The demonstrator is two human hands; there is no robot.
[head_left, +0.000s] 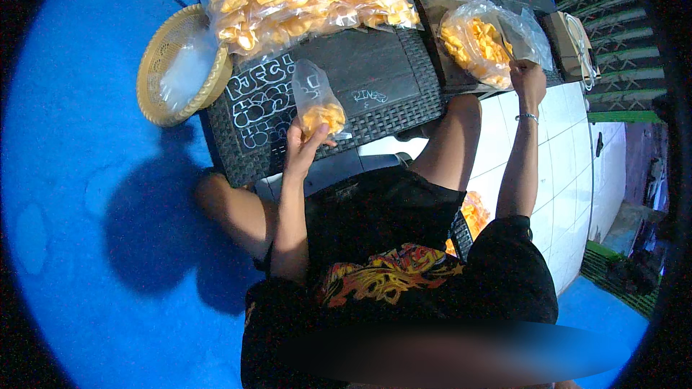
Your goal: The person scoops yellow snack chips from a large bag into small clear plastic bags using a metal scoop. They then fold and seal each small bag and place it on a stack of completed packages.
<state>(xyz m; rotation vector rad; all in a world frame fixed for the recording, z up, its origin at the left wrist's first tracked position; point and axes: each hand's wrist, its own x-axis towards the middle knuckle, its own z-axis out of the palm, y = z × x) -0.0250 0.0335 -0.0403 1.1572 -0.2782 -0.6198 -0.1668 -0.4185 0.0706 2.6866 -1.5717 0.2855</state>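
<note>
Squeezing harder could have cracked the chips in the small, clear plastic bag of orange-yellow chips [314, 94] that your left hand [305, 147] grasped; tilting could have spilled them, if its far end was open. That bag lay against your fingers, its far end beyond them. Your right hand [530, 83], fingers curled, was at the right side of the large, clear plastic bag of orange chips [476, 42], its exact grasp unclear.

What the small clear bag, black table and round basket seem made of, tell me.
Small clear bag: thin, glossy plastic film, judging by its transparency and glints.
Black table: probably synthetic rattan with a faint sheen; woven strips show.
Round basket: tan, openwork texture suggests rattan or bamboo; moulded plastic is possible.
</note>
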